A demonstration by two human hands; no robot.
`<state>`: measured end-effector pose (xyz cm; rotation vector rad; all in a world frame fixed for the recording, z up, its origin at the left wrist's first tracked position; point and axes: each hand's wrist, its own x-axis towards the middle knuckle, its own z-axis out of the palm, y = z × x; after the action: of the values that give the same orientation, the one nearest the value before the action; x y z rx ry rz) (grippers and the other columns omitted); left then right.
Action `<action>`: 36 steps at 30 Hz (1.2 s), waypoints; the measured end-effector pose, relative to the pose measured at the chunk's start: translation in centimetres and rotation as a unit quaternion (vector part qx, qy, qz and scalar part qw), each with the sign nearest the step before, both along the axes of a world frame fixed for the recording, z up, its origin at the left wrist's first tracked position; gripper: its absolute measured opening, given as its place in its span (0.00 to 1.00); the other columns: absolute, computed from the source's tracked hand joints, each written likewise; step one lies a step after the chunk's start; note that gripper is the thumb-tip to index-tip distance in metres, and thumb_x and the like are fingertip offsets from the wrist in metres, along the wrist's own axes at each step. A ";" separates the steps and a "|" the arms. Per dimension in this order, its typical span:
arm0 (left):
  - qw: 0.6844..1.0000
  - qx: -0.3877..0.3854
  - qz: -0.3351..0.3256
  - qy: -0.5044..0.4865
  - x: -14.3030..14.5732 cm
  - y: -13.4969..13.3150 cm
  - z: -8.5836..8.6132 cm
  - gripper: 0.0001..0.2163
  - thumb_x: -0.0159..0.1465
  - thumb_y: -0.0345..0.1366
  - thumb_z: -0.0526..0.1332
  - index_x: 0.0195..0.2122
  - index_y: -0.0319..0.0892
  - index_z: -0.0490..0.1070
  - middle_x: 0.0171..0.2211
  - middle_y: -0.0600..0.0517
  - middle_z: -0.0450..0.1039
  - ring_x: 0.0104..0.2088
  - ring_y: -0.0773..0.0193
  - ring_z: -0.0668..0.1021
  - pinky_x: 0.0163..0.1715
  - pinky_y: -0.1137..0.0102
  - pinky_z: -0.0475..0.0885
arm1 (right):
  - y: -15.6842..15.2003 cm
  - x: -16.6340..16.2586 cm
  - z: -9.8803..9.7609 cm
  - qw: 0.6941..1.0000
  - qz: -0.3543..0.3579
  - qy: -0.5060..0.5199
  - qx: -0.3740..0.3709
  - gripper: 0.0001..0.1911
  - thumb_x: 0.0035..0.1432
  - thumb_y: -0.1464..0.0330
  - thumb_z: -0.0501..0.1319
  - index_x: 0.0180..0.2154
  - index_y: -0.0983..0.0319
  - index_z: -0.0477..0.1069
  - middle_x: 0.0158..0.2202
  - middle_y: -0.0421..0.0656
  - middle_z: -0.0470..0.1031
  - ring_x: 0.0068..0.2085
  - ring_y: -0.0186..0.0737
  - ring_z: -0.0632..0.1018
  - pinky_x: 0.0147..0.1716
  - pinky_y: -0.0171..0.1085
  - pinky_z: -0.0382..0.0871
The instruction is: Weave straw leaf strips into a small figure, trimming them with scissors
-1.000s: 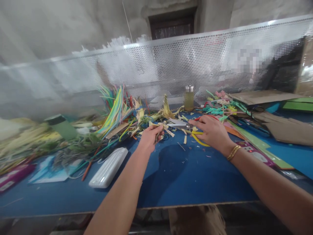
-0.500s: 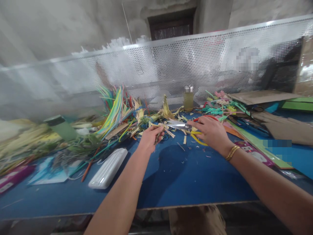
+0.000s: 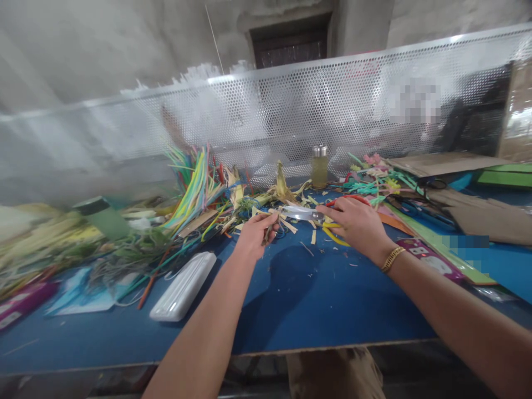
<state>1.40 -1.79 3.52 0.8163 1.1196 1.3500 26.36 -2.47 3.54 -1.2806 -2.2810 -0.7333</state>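
My left hand (image 3: pixel 254 235) is closed in a pinch on a thin dry straw strip (image 3: pixel 270 228) just above the blue table (image 3: pixel 299 299). My right hand (image 3: pixel 357 224) grips red-handled scissors (image 3: pixel 301 212), whose silver blades point left toward the strip. A gold bracelet (image 3: pixel 393 259) is on my right wrist. Yellow strips (image 3: pixel 334 235) lie under my right hand, and pale straw offcuts litter the table around both hands.
A heap of coloured strips (image 3: pixel 199 185) and dried leaves fills the back left. A white case (image 3: pixel 183 285) lies front left, a small yellow bottle (image 3: pixel 320 165) stands by the perforated metal screen (image 3: pixel 332 111), and cardboard sheets (image 3: pixel 486 213) lie right.
My right hand has taken hold of the scissors and lifted them slightly leftward toward the strip. My left hand has barely moved.
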 end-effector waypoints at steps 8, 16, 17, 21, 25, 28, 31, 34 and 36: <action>0.999 -0.006 -0.014 -0.028 0.4 -0.2 0.1 0.04 0.54 0.28 0.67 0.30 0.38 0.72 0.22 0.54 0.72 0.20 0.74 0.74 0.16 0.83 0.68 | 0.0 -0.2 0.0 1.000 -0.003 0.005 0.002 0.23 0.56 0.67 0.60 0.55 0.52 0.67 0.37 0.44 0.71 0.37 0.41 0.69 0.30 0.37 0.54; 0.999 -0.003 -0.009 -0.038 0.3 -0.2 0.1 0.05 0.56 0.27 0.66 0.31 0.38 0.71 0.22 0.55 0.72 0.19 0.75 0.74 0.17 0.82 0.69 | -0.2 -0.2 0.0 1.000 -0.002 0.002 -0.001 0.24 0.56 0.67 0.61 0.55 0.52 0.67 0.38 0.45 0.71 0.37 0.41 0.69 0.30 0.37 0.54; 0.999 -0.004 -0.009 -0.037 0.3 -0.1 0.1 0.05 0.56 0.27 0.66 0.31 0.38 0.71 0.22 0.55 0.72 0.19 0.75 0.74 0.17 0.82 0.69 | -0.2 -0.2 0.0 1.000 -0.003 0.003 0.000 0.24 0.56 0.67 0.61 0.55 0.52 0.67 0.38 0.45 0.71 0.37 0.41 0.69 0.30 0.37 0.53; 0.999 -0.008 -0.016 -0.035 0.3 -0.1 0.1 0.05 0.55 0.28 0.66 0.32 0.38 0.72 0.22 0.55 0.71 0.20 0.74 0.74 0.18 0.82 0.70 | -0.2 -0.3 -0.1 1.000 -0.008 0.001 0.004 0.24 0.56 0.67 0.61 0.55 0.51 0.67 0.37 0.45 0.71 0.36 0.41 0.68 0.29 0.37 0.52; 0.999 -0.009 -0.010 -0.043 0.3 -0.2 0.2 0.06 0.55 0.29 0.67 0.32 0.38 0.72 0.23 0.55 0.72 0.20 0.74 0.75 0.18 0.82 0.70 | -0.2 -0.2 0.0 1.000 -0.009 -0.001 0.008 0.25 0.56 0.68 0.61 0.56 0.52 0.66 0.38 0.45 0.71 0.36 0.41 0.68 0.29 0.37 0.52; 0.999 -0.010 -0.010 -0.046 0.4 -0.2 0.3 0.05 0.55 0.28 0.67 0.31 0.38 0.72 0.22 0.55 0.72 0.20 0.74 0.75 0.18 0.82 0.70 | -0.2 -0.2 -0.1 1.000 -0.007 0.002 0.009 0.24 0.56 0.67 0.61 0.55 0.51 0.67 0.38 0.45 0.71 0.36 0.41 0.69 0.29 0.37 0.52; 0.999 -0.011 -0.012 -0.048 0.5 -0.2 0.2 0.04 0.55 0.28 0.66 0.30 0.38 0.71 0.22 0.54 0.72 0.20 0.74 0.75 0.18 0.82 0.70 | -0.1 -0.3 -0.2 1.000 -0.008 0.003 0.011 0.23 0.57 0.66 0.60 0.55 0.51 0.67 0.37 0.44 0.71 0.36 0.41 0.68 0.29 0.36 0.52; 0.999 -0.015 -0.016 -0.049 0.5 -0.1 0.1 0.04 0.56 0.28 0.66 0.30 0.38 0.71 0.22 0.54 0.72 0.20 0.74 0.74 0.18 0.82 0.70 | 0.0 -0.4 -0.3 1.000 -0.007 0.005 0.005 0.22 0.57 0.66 0.59 0.55 0.51 0.67 0.37 0.44 0.70 0.36 0.40 0.68 0.30 0.36 0.53; 0.999 -0.017 -0.017 -0.049 0.4 -0.1 0.0 0.04 0.56 0.28 0.65 0.31 0.38 0.71 0.22 0.54 0.72 0.20 0.74 0.74 0.18 0.82 0.71 | 0.0 -0.4 -0.4 1.000 -0.004 0.012 0.001 0.22 0.57 0.66 0.59 0.55 0.52 0.67 0.38 0.44 0.70 0.36 0.40 0.68 0.31 0.36 0.53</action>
<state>1.83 -1.88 3.57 0.7340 1.0454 1.3247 25.96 -2.46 3.18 -1.2926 -2.2576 -0.7187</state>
